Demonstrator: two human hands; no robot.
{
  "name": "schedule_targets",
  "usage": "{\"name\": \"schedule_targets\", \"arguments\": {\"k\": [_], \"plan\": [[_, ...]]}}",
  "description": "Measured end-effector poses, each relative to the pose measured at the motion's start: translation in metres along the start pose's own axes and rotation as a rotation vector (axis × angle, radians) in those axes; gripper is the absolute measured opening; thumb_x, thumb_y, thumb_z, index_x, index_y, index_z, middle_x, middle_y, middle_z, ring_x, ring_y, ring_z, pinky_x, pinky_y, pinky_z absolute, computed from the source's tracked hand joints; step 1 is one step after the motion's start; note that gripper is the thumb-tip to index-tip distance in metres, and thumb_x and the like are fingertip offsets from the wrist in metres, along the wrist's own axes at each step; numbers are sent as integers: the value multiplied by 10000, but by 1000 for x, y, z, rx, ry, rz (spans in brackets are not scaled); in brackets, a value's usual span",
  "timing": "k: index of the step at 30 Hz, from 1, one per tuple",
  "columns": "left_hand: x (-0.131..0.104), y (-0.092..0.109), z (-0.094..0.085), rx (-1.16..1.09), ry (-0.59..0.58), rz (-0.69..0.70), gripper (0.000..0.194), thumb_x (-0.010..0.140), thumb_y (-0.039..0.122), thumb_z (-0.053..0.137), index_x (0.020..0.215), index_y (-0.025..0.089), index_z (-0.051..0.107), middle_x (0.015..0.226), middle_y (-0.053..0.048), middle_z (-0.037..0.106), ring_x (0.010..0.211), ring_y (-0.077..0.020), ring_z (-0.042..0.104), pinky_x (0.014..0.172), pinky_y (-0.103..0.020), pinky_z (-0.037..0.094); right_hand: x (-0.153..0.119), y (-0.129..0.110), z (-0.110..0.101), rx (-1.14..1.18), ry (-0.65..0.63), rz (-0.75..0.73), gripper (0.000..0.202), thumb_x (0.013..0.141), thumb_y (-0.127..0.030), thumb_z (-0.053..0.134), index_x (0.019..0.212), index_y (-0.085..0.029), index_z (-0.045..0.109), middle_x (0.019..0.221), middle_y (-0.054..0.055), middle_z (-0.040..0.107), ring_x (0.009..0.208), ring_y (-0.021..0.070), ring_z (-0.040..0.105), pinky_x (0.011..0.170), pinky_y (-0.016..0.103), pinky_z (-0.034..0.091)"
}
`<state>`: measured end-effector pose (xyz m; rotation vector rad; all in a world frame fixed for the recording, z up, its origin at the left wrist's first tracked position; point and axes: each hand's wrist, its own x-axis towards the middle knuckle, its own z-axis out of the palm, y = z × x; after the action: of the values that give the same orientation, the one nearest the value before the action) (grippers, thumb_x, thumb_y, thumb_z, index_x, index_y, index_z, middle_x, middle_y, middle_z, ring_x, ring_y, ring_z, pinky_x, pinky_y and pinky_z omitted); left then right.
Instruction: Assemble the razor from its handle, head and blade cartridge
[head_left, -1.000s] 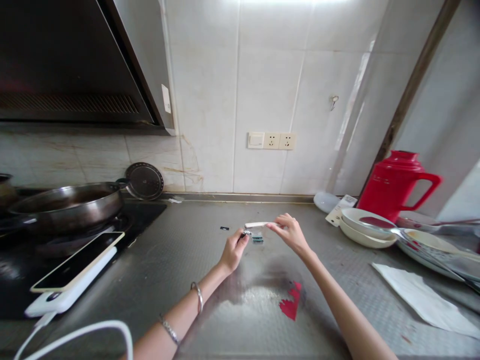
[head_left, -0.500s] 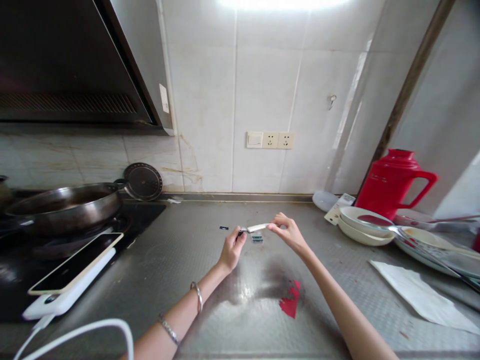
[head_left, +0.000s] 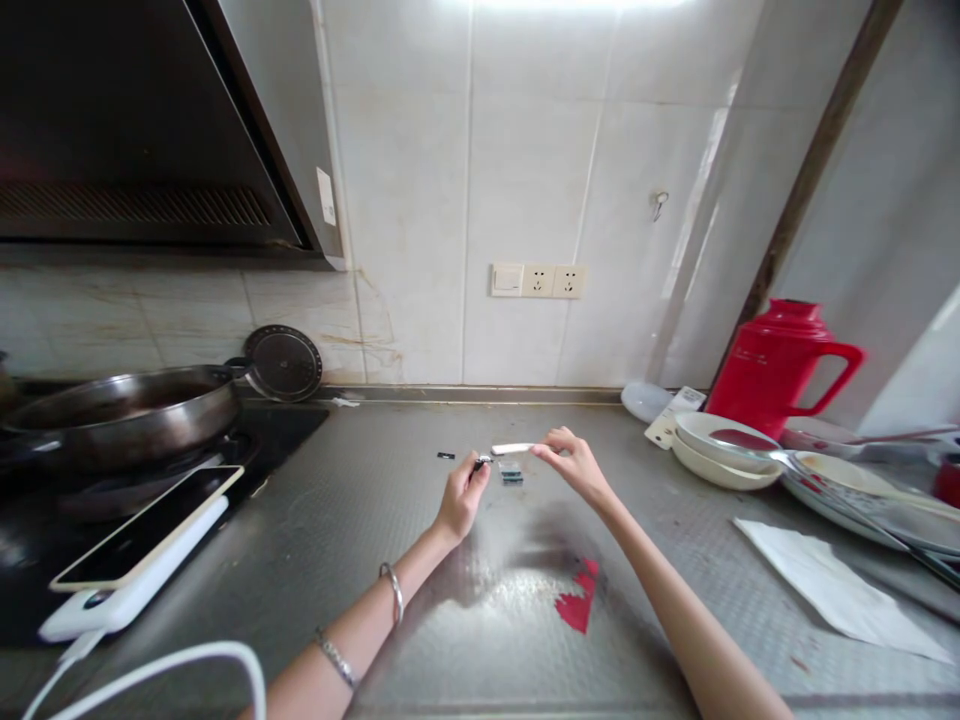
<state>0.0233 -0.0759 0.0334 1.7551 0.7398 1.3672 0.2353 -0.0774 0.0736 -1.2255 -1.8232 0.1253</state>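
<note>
My left hand (head_left: 460, 497) is closed around a small black thing with a shiny metal end (head_left: 482, 463); most of it is hidden by the fingers and its kind is unclear. Between the thumb and fingertips of my right hand (head_left: 574, 462) is a thin white strip (head_left: 511, 449), pointing left. Its free end is just above and right of the metal end, with a small gap between them. Below the strip, a small clear-and-teal piece (head_left: 512, 477) lies on the metal counter (head_left: 375, 560). A little black piece (head_left: 446, 456) rests left of my left hand.
Torn red paper (head_left: 579, 597) lies between my forearms. At left, a phone (head_left: 154, 525) rests on a white cabled block, near a pan (head_left: 127, 410) on the stove. Bowls (head_left: 720, 470), a red thermos jug (head_left: 780, 365) and a white napkin (head_left: 832, 585) are at right.
The white strip's free end has risen away from the metal end of the black thing, and the strip is now nearly level. Both hands keep their grip. The view has shifted slightly.
</note>
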Motion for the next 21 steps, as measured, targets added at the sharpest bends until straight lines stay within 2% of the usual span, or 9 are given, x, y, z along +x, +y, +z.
{"name": "schedule_targets", "arguments": {"k": [4, 9, 14, 18, 21], "plan": [[0, 2, 0, 7, 10, 2, 368, 861, 506, 396, 670, 192, 379, 585, 47, 355, 553, -100, 328, 559, -245, 267, 0, -1, 3, 48, -31, -39, 431, 804, -546, 486, 567, -193, 556, 599, 7, 504, 680, 160, 448, 649, 267, 349], [0, 4, 0, 11, -1, -5, 371, 864, 508, 391, 673, 191, 376, 589, 45, 356, 559, -99, 335, 564, -244, 274, -1, -1, 7, 30, 6, 38, 438, 790, -559, 494, 565, -191, 569, 593, 8, 513, 666, 161, 449, 632, 268, 347], [-1, 6, 1, 6, 16, -17, 392, 847, 541, 401, 671, 192, 381, 580, 44, 366, 556, -102, 340, 557, -243, 275, -2, -3, 11, 91, -24, 15, 434, 798, -549, 488, 563, -190, 555, 598, 1, 513, 666, 153, 461, 641, 258, 354], [0, 7, 1, -3, 5, 4, 380, 857, 521, 399, 668, 191, 382, 590, 45, 363, 563, -101, 343, 569, -245, 277, -3, 1, 12, 69, -11, 82, 441, 783, -562, 500, 561, -185, 556, 590, 1, 513, 658, 154, 460, 619, 255, 339], [0, 7, 0, -5, 3, 9, 376, 859, 512, 401, 664, 191, 377, 589, 47, 357, 560, -100, 338, 566, -245, 271, -3, 2, 11, 104, -12, 76, 428, 796, -550, 490, 593, -185, 581, 611, 5, 523, 679, 157, 464, 634, 256, 343]]}}
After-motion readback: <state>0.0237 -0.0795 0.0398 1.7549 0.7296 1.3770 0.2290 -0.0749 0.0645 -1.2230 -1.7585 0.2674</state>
